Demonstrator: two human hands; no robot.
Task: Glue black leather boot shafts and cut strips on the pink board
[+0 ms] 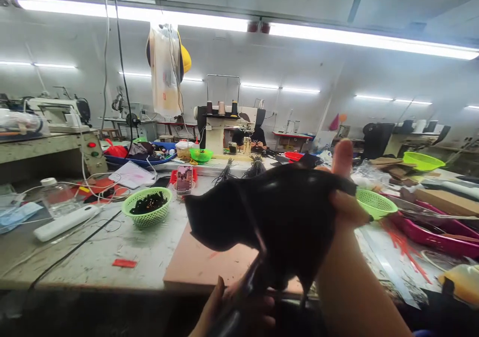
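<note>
Black and glossy, the leather piece (269, 212) fills the middle of the view, held up in the air above the table (93, 257) and above a pinkish-brown cutting board (202, 264) that lies flat near the table's front edge. The right hand (346, 197) grasps the piece at its right end, the thumb standing up behind it and the fingers folded over its top edge. The left hand (239, 309) sits low at the bottom of the view, closed around a dark tool (245, 289) whose upper end meets the underside of the piece; what kind of tool it is, I cannot tell, since it is blurred.

To the left of the piece stands a green basket (147, 206) with small dark bits in it. Just behind it a phone (184, 178) leans upright with its screen lit. Further left lie a white remote-like bar (65, 222), a clear plastic bottle (56, 195) and a blue face mask (17, 215). A small red scrap (124, 263) lies on the bare table near the front edge.

To the right of the right hand sits another green basket (376, 205), and beyond it a magenta tray (437, 235). At the far side of the table a sewing machine (224, 122) stands with thread cones on top, and a person (257, 137) sits behind it. A plastic bag (164, 70) hangs from above
</note>
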